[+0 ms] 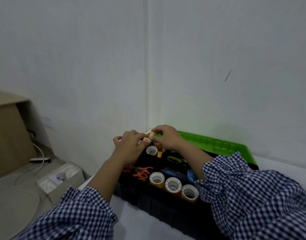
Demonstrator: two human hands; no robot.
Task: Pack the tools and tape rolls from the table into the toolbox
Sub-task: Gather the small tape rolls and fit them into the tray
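Observation:
A black toolbox [145, 201] with an open green lid [218, 144] stands on the white table. Above its far left corner my left hand [131, 146] pinches a small orange box [145, 139], and my right hand [166, 138] pinches a second small orange box [152, 134] beside it. Inside the toolbox, three clear tape rolls [172, 185] stand in a row along the near side. Another tape roll [152, 151] and more small orange boxes [160, 154] sit in the far left compartment. Orange-handled scissors [141, 172] lie at the left.
A green-handled tool [174, 159] and blue items [191, 175] lie in the toolbox's middle compartments. Left of the table, lower down, stand a cardboard box [8, 135], a white foam package [60, 177] and a white cable [39, 163]. White walls close the corner behind.

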